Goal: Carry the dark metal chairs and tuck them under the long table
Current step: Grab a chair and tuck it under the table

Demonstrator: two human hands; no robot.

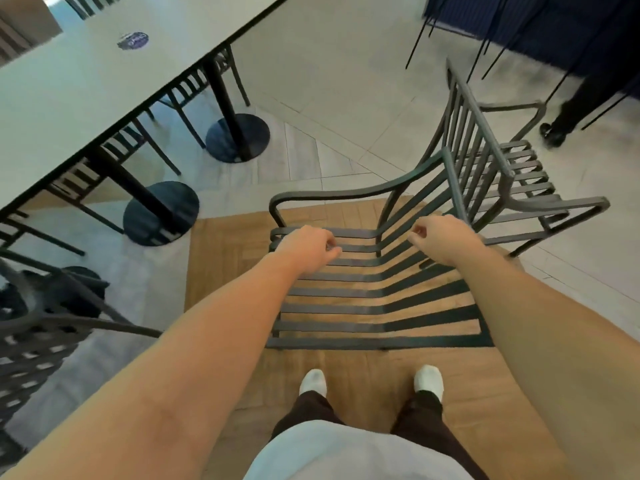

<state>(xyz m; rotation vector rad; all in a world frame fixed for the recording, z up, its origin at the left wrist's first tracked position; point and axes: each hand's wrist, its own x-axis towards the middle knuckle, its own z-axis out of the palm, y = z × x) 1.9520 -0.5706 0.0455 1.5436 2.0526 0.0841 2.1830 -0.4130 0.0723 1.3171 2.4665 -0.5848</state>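
Head view: two bare arms reached forward over a dark slatted chair [374,296] standing on the wooden floor patch directly in front of the person's feet.
Left hand: the left hand [306,245] hovered with fingers loosely curled, gripping nothing, just above the seat slats and just under the curved left armrest [332,196].
Right hand: the right hand [441,237] was likewise loosely curled and empty, near the top rail of the backrest [453,183]; whether it touched the metal could not be told.
Chair relative to hands: the seat lay beneath both hands, the armrest at 12 o'clock of the left hand, the backrest rail at 12 to 1 o'clock of the right.
Second chair: another dark chair [512,174] stood just behind the first, at 1 o'clock, apparently touching or nearly so.
Table: the long table [104,84] lay at 10 to 11 o'clock, several chairs already tucked under it.
Step in hand: judged to be taking hold before the lift.
Doing it well: likely best to grip one armrest and the backrest rail firmly, lift level, clear the second chair, and steer past the round table bases [161,213].
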